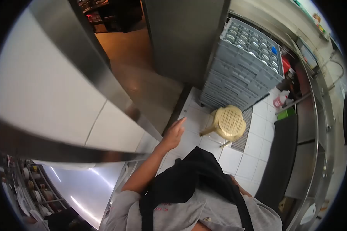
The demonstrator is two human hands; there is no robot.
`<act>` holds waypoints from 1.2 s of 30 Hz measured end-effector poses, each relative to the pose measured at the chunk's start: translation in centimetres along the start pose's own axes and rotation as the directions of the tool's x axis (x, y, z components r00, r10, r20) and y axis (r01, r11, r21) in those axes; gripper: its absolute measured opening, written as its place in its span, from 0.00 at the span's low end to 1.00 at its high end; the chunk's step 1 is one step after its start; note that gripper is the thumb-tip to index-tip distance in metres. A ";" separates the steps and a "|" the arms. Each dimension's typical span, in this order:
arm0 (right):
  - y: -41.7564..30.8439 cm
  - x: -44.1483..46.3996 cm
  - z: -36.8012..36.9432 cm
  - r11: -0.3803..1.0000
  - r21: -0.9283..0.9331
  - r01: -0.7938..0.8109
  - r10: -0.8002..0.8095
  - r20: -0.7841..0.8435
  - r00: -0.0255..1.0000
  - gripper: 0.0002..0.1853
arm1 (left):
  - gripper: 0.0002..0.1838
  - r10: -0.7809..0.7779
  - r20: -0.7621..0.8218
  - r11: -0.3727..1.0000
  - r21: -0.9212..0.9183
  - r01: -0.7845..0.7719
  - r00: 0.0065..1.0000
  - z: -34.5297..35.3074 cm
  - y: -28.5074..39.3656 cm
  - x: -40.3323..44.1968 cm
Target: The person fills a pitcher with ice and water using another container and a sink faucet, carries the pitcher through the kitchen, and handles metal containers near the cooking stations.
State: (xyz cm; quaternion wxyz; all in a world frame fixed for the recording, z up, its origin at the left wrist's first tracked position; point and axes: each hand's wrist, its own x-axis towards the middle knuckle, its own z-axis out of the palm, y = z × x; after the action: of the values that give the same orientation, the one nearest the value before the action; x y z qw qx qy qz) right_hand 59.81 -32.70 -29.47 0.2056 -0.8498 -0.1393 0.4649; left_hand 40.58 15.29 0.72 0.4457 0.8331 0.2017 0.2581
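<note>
Stool (pixel 230 122) stands right of half-curled, empty left hand (pixel 175 135); right hand hidden, can't tell

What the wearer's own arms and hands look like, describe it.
The left hand is bare, with no glove or watch visible; the right hand is out of sight. Short grey sleeves belong to a grey shirt with small red lettering, under a black apron.

The doorway (pixel 137 73) is open, but a stool (pixel 230 122) and crates (pixel 237 79) obstruct the tiled floor (pixel 230 159)

The head view faces forward and steeply down over tiled floor (pixel 231 159).
</note>
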 end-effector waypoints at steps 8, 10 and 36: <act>-10.7 24.8 -5.3 0.907 -0.210 0.365 -0.325 0.200 0.924 0.13 | 0.31 -0.420 0.183 0.891 -0.105 0.443 0.889 -0.1 -3.9 13.7; -17.9 28.7 -8.8 0.835 -0.263 0.484 -0.413 0.282 0.866 0.14 | 0.28 -0.394 0.117 0.907 -0.110 0.406 0.912 0.3 -6.3 16.4; -73.2 55.8 -12.1 -0.243 -0.588 0.772 -0.422 0.780 0.461 0.12 | 0.09 -0.942 -0.088 0.333 -0.100 0.938 0.325 -20.2 -51.3 12.5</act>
State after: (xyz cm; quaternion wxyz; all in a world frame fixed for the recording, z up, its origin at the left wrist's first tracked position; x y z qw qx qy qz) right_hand 96.24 52.69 -29.41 -0.1838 -0.4979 -0.8205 0.2122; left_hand 32.66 62.02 -30.16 0.5113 0.5380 0.6701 0.0101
